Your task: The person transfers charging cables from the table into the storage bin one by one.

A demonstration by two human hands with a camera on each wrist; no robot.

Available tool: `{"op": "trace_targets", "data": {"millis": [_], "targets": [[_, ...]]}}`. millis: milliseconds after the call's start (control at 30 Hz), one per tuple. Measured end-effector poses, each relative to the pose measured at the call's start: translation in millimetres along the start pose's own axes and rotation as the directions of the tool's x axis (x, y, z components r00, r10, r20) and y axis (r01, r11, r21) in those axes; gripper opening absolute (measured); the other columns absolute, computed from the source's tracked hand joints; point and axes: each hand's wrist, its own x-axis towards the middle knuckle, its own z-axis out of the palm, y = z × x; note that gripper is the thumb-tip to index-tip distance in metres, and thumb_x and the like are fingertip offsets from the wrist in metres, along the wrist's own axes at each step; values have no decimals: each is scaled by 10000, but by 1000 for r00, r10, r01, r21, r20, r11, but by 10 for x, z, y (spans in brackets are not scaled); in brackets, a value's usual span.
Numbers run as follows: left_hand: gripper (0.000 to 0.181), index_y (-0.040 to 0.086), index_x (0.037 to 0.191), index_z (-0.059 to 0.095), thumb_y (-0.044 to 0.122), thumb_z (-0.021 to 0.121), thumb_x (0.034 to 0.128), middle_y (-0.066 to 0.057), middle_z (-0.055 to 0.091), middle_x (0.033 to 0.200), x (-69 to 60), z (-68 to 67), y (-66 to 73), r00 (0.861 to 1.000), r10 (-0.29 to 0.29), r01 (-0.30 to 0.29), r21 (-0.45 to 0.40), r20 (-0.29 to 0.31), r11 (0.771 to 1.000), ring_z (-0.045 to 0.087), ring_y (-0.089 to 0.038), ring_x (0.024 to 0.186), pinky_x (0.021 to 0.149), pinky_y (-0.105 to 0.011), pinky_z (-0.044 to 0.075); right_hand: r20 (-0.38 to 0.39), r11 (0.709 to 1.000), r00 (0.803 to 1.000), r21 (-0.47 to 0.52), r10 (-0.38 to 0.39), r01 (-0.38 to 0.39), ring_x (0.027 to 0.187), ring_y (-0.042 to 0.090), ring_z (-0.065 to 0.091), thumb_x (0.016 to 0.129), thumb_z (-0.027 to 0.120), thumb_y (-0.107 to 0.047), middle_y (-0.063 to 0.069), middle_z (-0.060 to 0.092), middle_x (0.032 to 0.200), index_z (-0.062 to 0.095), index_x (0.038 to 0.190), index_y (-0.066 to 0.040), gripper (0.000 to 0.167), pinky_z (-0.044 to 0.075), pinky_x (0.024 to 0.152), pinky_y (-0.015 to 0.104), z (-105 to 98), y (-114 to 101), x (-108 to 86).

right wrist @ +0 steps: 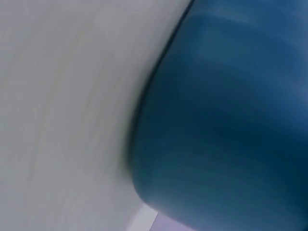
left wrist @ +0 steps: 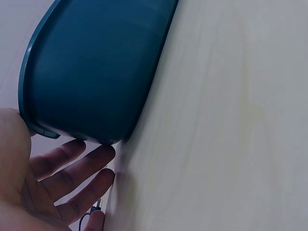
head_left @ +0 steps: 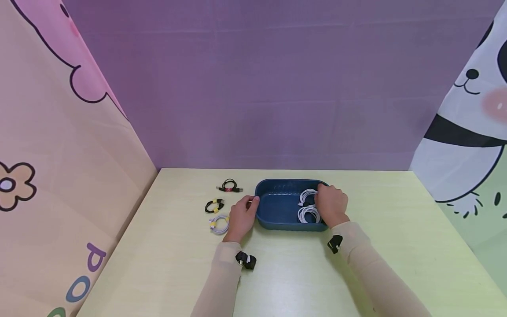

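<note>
A dark blue plastic tray [head_left: 278, 226] lies on the table, two white coiled cables [head_left: 308, 215] at its right end. A small dark piece [head_left: 306, 204] shows between the coils. My left hand [head_left: 242, 219] holds the tray's left end, thumb at the rim and fingertips [left wrist: 107, 153] against the outer wall. At the opposite end my right hand [head_left: 332, 204] reaches over the rim beside the coils. Its fingertips are hidden, so what they hold cannot be seen. In the right wrist view only the tray's outer wall [right wrist: 216, 120] shows, blurred.
Left of the tray lie a black cable with a red tie [head_left: 229, 186], a black cable with yellow ties [head_left: 214, 206] and a pale lilac coiled cable [head_left: 219, 225]. A purple backdrop [head_left: 253, 97] rises behind the pale wooden table [head_left: 285, 281], with printed cloths at both sides.
</note>
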Motion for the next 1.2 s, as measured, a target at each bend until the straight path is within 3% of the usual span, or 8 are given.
{"op": "trace_targets", "data": {"millis": [200,833,1200], "targets": [[429,111,1233,711,449,508,1064,-75,766,1023,6,3,-9,1000,-1,1,4,0,1000,698,-241,957,852,-419,543,30,1000,1000,-24,-3,4,755,422,717,993,604,-192,221,746,892,713,1029,-39,191,568,608,525,-6,-32,-9],[424,104,1226,713,438,506,1067,-67,763,979,-3,0,-9,1000,7,-7,3,2,1000,684,-213,887,801,-382,529,48,998,999,-57,-6,9,706,375,714,988,614,-187,175,745,808,753,928,-38,212,585,616,507,-1,-54,-31],[418,109,1223,715,436,506,1068,-67,764,987,-11,-7,13,1000,11,-11,4,4,1000,686,-211,900,804,-381,529,-14,1000,1000,-19,-24,24,747,409,716,964,634,-149,178,733,866,726,1004,-35,151,577,614,529,0,-24,-40]]}}
